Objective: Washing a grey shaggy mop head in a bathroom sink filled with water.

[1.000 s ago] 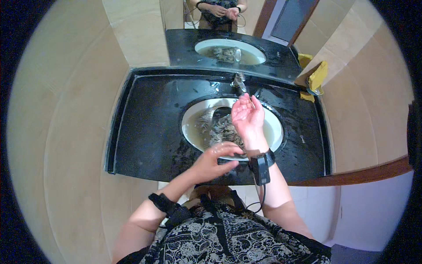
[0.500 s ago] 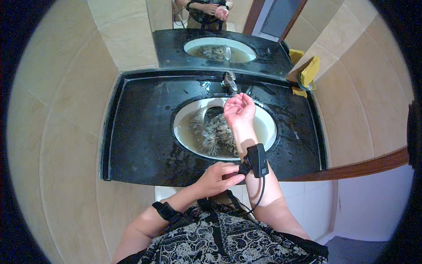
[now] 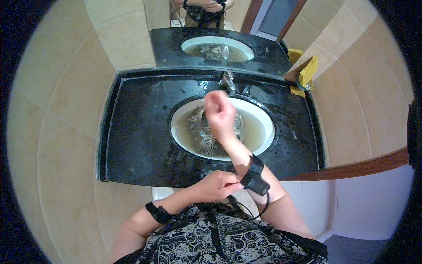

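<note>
My left hand (image 3: 218, 185) pinches the black device (image 3: 256, 183), already strapped on. Right hand (image 3: 220, 112) blurred: can't tell if closed. Grey stringy bundle (image 3: 209, 143) not yet out of cloudy water (image 3: 255, 132).

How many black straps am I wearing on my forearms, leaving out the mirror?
2. One strap is around your left forearm; the other strap, carrying a black box, is around your right forearm. Neither is fully hidden.

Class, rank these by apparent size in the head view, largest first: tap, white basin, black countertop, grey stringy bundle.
1. Black countertop
2. White basin
3. Grey stringy bundle, partly hidden by the right hand
4. Tap
</note>
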`<state>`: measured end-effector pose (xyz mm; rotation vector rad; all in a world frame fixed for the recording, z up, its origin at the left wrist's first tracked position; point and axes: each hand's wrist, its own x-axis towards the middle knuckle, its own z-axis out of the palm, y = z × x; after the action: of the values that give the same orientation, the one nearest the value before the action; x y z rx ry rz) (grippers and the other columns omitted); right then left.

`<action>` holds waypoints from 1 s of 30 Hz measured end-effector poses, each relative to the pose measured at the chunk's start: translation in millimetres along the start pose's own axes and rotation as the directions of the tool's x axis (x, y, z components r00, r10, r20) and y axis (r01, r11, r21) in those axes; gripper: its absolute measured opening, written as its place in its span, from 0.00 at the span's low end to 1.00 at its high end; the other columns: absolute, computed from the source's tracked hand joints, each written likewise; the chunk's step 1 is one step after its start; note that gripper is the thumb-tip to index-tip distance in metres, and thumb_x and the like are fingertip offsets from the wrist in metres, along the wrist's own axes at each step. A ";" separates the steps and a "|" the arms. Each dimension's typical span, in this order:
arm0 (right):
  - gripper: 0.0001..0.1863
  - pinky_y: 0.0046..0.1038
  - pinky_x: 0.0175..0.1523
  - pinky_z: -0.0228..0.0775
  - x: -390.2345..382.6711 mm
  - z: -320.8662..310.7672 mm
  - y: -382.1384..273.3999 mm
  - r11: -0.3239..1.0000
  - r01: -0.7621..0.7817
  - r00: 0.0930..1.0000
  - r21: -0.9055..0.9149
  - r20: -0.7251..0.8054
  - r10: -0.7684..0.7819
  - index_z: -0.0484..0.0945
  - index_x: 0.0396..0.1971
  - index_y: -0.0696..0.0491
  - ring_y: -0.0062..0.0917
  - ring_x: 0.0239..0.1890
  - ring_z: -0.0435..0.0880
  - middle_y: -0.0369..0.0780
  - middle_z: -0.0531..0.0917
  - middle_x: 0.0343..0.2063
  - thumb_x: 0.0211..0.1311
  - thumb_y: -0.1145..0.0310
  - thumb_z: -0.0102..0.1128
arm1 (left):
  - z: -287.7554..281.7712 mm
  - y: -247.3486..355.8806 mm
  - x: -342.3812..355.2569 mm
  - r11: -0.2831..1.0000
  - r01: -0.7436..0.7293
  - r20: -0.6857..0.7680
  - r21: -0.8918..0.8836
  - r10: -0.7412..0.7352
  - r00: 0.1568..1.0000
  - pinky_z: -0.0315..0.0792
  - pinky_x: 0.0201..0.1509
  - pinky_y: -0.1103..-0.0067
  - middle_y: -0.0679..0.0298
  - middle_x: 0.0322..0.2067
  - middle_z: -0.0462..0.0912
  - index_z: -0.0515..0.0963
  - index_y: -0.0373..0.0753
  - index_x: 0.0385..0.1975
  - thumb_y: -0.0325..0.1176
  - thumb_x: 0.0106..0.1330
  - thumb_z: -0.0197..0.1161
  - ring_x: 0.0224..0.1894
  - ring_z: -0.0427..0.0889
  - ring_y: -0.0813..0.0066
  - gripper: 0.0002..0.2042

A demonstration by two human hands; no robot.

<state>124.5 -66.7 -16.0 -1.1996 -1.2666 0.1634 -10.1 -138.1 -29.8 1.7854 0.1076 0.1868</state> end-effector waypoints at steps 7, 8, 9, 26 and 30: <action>0.07 0.17 0.20 0.55 4.9 -5.2 -28.3 -0.279 -0.314 0.615 0.908 0.418 0.668 0.67 0.21 0.53 0.13 0.12 0.57 0.29 0.61 0.13 0.58 0.70 0.47 | -11.0 -37.1 3.9 0.950 -0.141 -0.059 0.279 0.163 0.985 0.69 0.40 0.71 0.57 0.30 0.79 0.79 0.39 0.28 0.33 0.50 0.59 0.35 0.77 0.60 0.08; 0.07 0.17 0.20 0.55 6.1 0.3 -38.4 -0.290 -0.316 0.612 0.903 0.428 0.665 0.67 0.21 0.53 0.13 0.12 0.57 0.29 0.61 0.13 0.58 0.70 0.47 | -17.0 -38.8 4.1 0.895 -0.250 -0.031 0.370 0.281 0.959 0.69 0.48 0.72 0.56 0.35 0.80 0.78 0.40 0.27 0.32 0.50 0.59 0.41 0.77 0.59 0.06; 0.07 0.17 0.20 0.55 7.1 -1.6 -47.3 -0.353 -0.289 0.625 0.890 0.455 0.634 0.66 0.21 0.53 0.14 0.12 0.57 0.29 0.61 0.12 0.58 0.70 0.47 | -16.3 -44.2 12.0 0.925 -0.180 0.041 0.334 0.177 0.983 0.63 0.55 0.70 0.56 0.41 0.78 0.77 0.40 0.38 0.33 0.50 0.60 0.49 0.73 0.59 0.14; 0.08 0.18 0.19 0.52 14.1 -25.6 -53.2 -0.481 -0.160 0.743 0.862 0.426 0.516 0.67 0.21 0.52 0.14 0.12 0.55 0.29 0.59 0.11 0.58 0.67 0.48 | 33.1 -64.8 25.6 0.885 -0.141 0.155 -0.444 0.231 0.961 0.60 0.60 0.71 0.55 0.50 0.72 0.69 0.40 0.51 0.28 0.55 0.59 0.54 0.68 0.64 0.21; 0.07 0.18 0.20 0.52 20.6 -61.1 -17.5 -0.037 -0.046 0.789 0.998 0.059 0.612 0.68 0.22 0.51 0.14 0.12 0.56 0.30 0.60 0.12 0.58 0.67 0.48 | 5.8 -31.1 15.8 0.985 -0.088 0.352 0.149 0.030 0.935 0.60 0.59 0.70 0.57 0.38 0.79 0.75 0.35 0.41 0.31 0.55 0.60 0.50 0.73 0.60 0.14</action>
<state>171.6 -96.7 20.7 -0.1419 -0.1130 0.9839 7.4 -134.0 -60.3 1.9585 -0.1921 -0.1018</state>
